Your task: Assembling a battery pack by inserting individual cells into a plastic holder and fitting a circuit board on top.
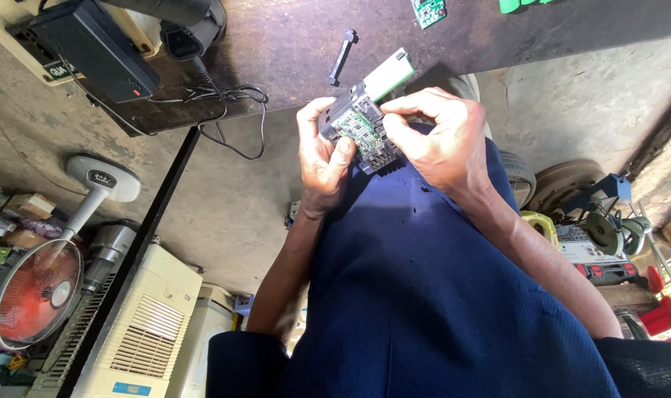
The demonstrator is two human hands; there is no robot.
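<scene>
My left hand (322, 151) and my right hand (440, 138) together grip a small dark grey battery-pack module (365, 125) above my lap. A green circuit board sits on its face, and a pale green cell sticks out of its top toward the table. The left thumb presses the lower edge of the board. The right fingers curl over the module's right side and hide part of it. My blue garment (424, 295) fills the lower frame.
A dark worktable (313, 44) runs across the top. On it lie a black charger box (92, 48) with a tangled cable (228, 96), a black plastic strip (343, 55) and a small green circuit board (428, 11). On the floor are a red fan (33, 291), a white air cooler (151, 324) and tools at the right (601, 236).
</scene>
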